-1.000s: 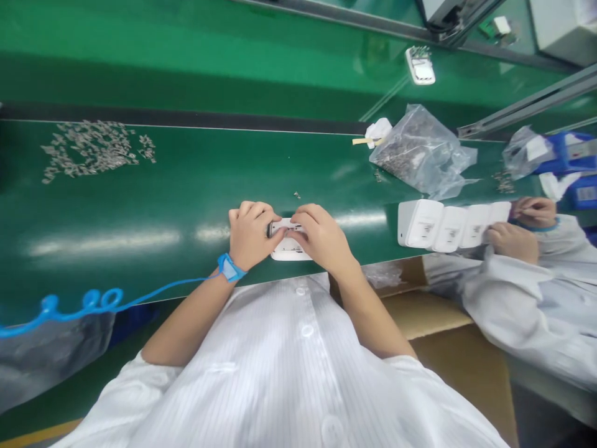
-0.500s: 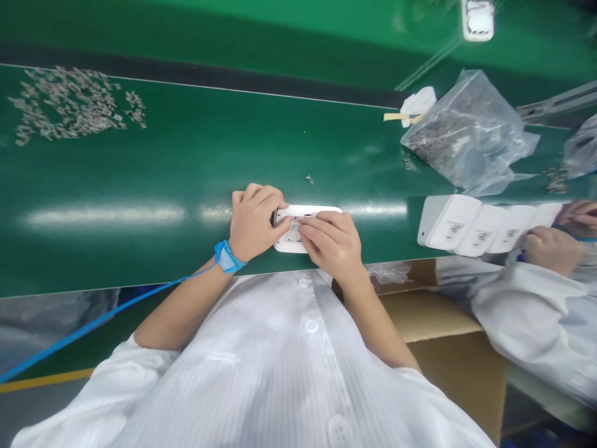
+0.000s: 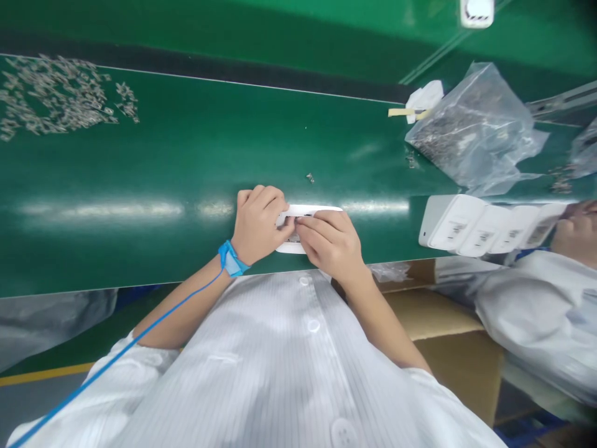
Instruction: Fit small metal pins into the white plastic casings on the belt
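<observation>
White casing [image 3: 305, 210] between left hand [image 3: 257, 225] and right hand [image 3: 331, 244]! Left clasps one end; right's fingers bunch over it, hold unclear.

On the green bench [image 3: 200, 155] lie a white casing [image 3: 310, 210], loose metal pieces [image 3: 86, 107], a clear plastic bag [image 3: 471, 134] and white units [image 3: 454, 227].

- Casing [image 3: 313, 210] on the bench [image 3: 186, 162], between left hand [image 3: 259, 225] and right hand [image 3: 332, 244]
- Heap of parts [image 3: 69, 99] far left
- Bag [image 3: 480, 127] right, behind the row of units [image 3: 480, 233]
- Carton [image 3: 459, 367] right, apparently below bench level
</observation>
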Demonstrator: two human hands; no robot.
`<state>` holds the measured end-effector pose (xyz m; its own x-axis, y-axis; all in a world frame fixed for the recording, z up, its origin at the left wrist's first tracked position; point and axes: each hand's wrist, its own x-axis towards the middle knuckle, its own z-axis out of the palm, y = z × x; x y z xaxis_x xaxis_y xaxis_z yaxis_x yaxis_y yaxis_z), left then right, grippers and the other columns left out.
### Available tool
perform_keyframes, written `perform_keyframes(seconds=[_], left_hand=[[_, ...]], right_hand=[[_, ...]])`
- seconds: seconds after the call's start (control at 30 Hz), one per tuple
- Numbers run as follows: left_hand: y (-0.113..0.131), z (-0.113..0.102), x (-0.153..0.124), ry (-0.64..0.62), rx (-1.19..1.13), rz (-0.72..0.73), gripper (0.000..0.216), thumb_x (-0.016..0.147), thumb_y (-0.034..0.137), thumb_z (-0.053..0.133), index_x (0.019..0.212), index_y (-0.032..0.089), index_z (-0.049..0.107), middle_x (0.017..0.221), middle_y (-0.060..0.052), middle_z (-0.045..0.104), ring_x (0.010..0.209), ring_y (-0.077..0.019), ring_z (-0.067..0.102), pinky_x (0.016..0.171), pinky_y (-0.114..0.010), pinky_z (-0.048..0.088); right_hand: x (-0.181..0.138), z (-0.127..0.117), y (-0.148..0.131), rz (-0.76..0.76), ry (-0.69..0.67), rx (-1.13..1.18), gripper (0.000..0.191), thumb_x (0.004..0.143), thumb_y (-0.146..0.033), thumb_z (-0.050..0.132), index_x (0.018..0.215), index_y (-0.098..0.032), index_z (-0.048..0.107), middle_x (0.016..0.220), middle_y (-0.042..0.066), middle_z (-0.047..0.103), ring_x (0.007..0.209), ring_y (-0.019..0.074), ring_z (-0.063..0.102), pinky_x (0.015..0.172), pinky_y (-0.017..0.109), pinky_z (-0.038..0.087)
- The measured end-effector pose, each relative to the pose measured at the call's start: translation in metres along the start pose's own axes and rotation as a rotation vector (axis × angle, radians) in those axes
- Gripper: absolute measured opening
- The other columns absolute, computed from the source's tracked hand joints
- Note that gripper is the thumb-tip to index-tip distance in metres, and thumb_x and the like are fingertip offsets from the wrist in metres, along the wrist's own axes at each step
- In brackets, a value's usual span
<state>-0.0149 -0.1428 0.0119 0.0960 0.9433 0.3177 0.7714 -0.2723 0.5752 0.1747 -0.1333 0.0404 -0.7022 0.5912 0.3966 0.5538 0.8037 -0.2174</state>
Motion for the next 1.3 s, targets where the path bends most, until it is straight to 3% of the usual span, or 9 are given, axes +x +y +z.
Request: perform_keyframes(seconds=[0.1, 0.23, 0.33, 0.5, 0.77, 1.07, 1.2, 1.3], left_hand=[[0.002, 0.001, -0.001, 0.041, -0.001, 0.015, 0.007, 0.083, 0.024, 0.066, 0.081, 0.020, 0.060, 0.092, -0.001, 0.070, 0.087, -0.0193, 0.061, 0.081, -0.041, 0.034], [0.001, 0.002, -0.002, 0.053, -0.003, 0.012, 0.010, 0.084, 0.027, 0.067, 0.080, 0.021, 0.060, 0.094, -0.001, 0.071, 0.086, -0.0187, 0.061, 0.081, -0.041, 0.033], [-0.001, 0.002, -0.003, 0.045, -0.002, 0.022, 0.010, 0.086, 0.028, 0.066, 0.081, 0.021, 0.061, 0.094, -0.001, 0.070, 0.087, -0.0192, 0.059, 0.081, -0.040, 0.033], [-0.004, 0.001, -0.001, 0.004, -0.018, 0.013, 0.009, 0.086, 0.029, 0.068, 0.084, 0.022, 0.063, 0.096, -0.001, 0.069, 0.089, -0.0202, 0.057, 0.079, -0.039, 0.033], [-0.005, 0.001, 0.000, -0.029, -0.022, 0.022, 0.010, 0.085, 0.029, 0.067, 0.083, 0.022, 0.060, 0.095, -0.001, 0.067, 0.088, -0.0200, 0.056, 0.077, -0.038, 0.032], [-0.004, -0.002, 0.002, -0.072, -0.034, -0.010, 0.008, 0.084, 0.028, 0.066, 0.084, 0.022, 0.061, 0.095, -0.002, 0.068, 0.087, -0.0199, 0.055, 0.078, -0.039, 0.032], [-0.004, -0.002, 0.002, -0.076, -0.046, -0.004, 0.008, 0.085, 0.029, 0.065, 0.084, 0.022, 0.061, 0.097, -0.002, 0.068, 0.089, -0.0204, 0.055, 0.079, -0.040, 0.032], [-0.004, -0.002, 0.002, -0.080, -0.045, -0.004, 0.009, 0.087, 0.030, 0.064, 0.084, 0.022, 0.061, 0.097, -0.002, 0.068, 0.089, -0.0203, 0.056, 0.079, -0.040, 0.033]], right_hand=[[-0.001, 0.001, -0.002, 0.076, 0.053, 0.083, 0.017, 0.090, -0.011, 0.063, 0.103, -0.021, 0.069, 0.102, 0.004, 0.078, 0.095, 0.0210, 0.064, 0.083, 0.038, 0.052], [0.005, -0.009, -0.002, 0.312, 0.096, 0.248, 0.013, 0.091, -0.015, 0.063, 0.100, -0.023, 0.069, 0.102, 0.004, 0.075, 0.096, 0.0202, 0.065, 0.088, 0.040, 0.053], [0.015, -0.024, 0.003, 0.368, -0.108, 0.301, 0.012, 0.092, -0.020, 0.062, 0.092, -0.024, 0.073, 0.106, 0.006, 0.068, 0.095, 0.0211, 0.060, 0.086, 0.041, 0.051], [0.033, -0.039, 0.017, 0.216, -0.467, 0.267, 0.021, 0.090, -0.014, 0.062, 0.076, -0.021, 0.077, 0.096, 0.007, 0.056, 0.086, 0.0200, 0.047, 0.080, 0.038, 0.043], [0.051, -0.040, 0.023, 0.135, -0.696, 0.204, 0.031, 0.092, -0.015, 0.060, 0.069, -0.023, 0.078, 0.090, 0.007, 0.049, 0.080, 0.0194, 0.037, 0.075, 0.035, 0.035], [0.058, -0.038, 0.023, 0.052, -0.757, 0.199, 0.040, 0.096, -0.018, 0.051, 0.062, -0.019, 0.072, 0.089, 0.008, 0.049, 0.077, 0.0189, 0.033, 0.075, 0.036, 0.033], [0.056, -0.029, 0.020, 0.075, -0.683, 0.180, 0.040, 0.094, -0.018, 0.053, 0.057, -0.019, 0.067, 0.086, 0.008, 0.050, 0.075, 0.0186, 0.032, 0.073, 0.037, 0.033], [0.053, -0.027, 0.023, 0.060, -0.622, 0.249, 0.037, 0.096, -0.017, 0.051, 0.063, -0.021, 0.070, 0.083, 0.006, 0.054, 0.076, 0.0185, 0.039, 0.074, 0.037, 0.038]])
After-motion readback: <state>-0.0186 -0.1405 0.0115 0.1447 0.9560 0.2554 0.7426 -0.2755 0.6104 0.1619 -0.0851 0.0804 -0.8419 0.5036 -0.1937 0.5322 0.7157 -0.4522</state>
